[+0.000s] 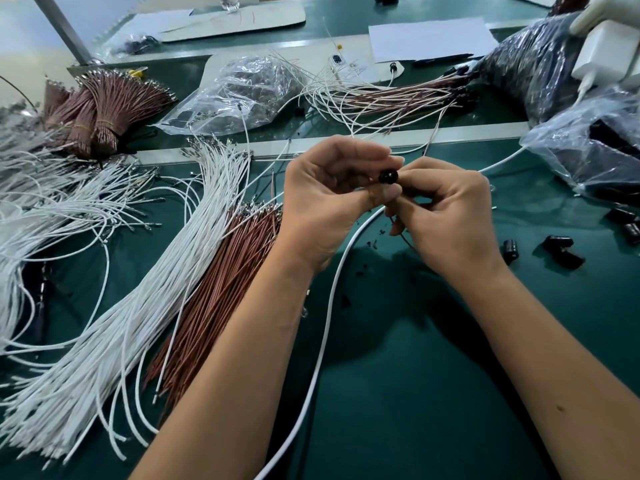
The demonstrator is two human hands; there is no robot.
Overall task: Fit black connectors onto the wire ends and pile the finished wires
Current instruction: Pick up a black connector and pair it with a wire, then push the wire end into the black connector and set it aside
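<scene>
Above the middle of the green table, both hands meet around a small black connector [388,176]. My left hand [322,202] pinches it between thumb and fingertips. My right hand [450,216] has its fingers curled, with the fingertips against the connector's right side, and grips a thin dark wire [402,237] that hangs below the hand. Loose white wires [166,265] and brown wires [221,289] lie in long bundles to the left. A pile of wires with black connectors fitted [388,95] lies at the back.
Loose black connectors [561,245] lie on the table at the right. Plastic bags [588,147] of black parts sit at the right, and another bag [242,88] at the back centre. A thick white cable [329,323] curves under my hands. Tied brown bundles [104,112] stand far left.
</scene>
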